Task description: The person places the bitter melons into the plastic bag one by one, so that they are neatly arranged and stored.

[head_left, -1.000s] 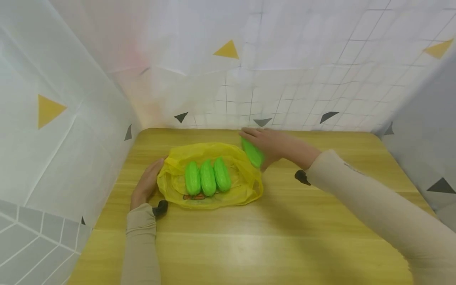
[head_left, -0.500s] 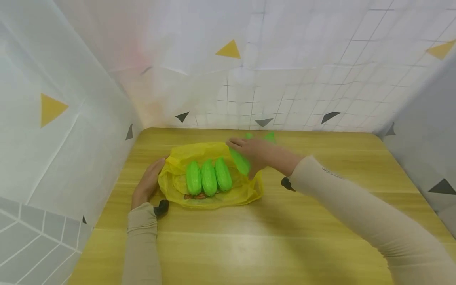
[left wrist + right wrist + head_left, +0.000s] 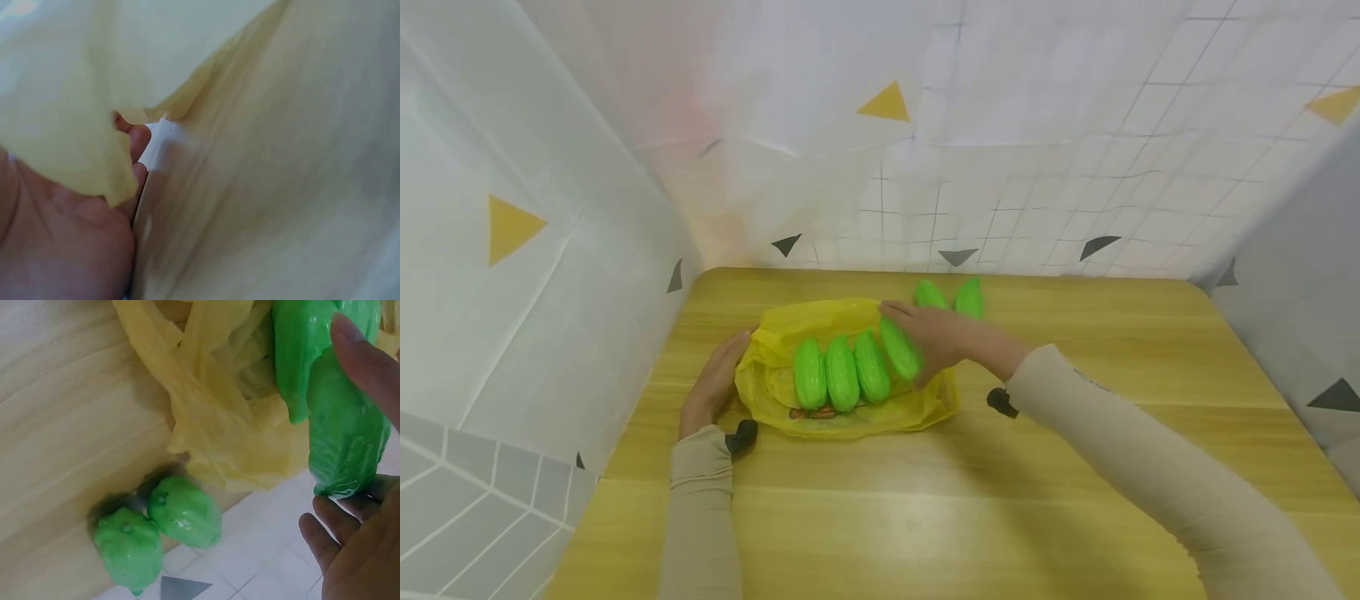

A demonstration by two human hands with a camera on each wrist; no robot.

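A yellow plastic bag (image 3: 775, 387) lies spread on the wooden table (image 3: 970, 500). Three green gourds (image 3: 841, 375) lie side by side on it. My right hand (image 3: 934, 335) holds a fourth green gourd (image 3: 899, 350) just right of them, over the bag. In the right wrist view my thumb (image 3: 369, 362) lies on this gourd (image 3: 347, 437) and my fingers (image 3: 325, 531) sit under its end. My left hand (image 3: 715, 385) rests flat against the bag's left edge. In the left wrist view the bag film (image 3: 281, 162) drapes over the palm, and the fingertips (image 3: 136, 140) show past it.
Two more green gourds (image 3: 930, 293) (image 3: 970, 297) lie on the table behind the bag, near the back wall, and show in the right wrist view (image 3: 184, 511) (image 3: 128, 547). Patterned white walls (image 3: 550, 250) close in the table at the left, back and right.
My right hand carried the fourth gourd leftward from behind the bag's right edge and lowered it beside the three on the bag. The two gourds at the back came into sight. The left hand stayed put.
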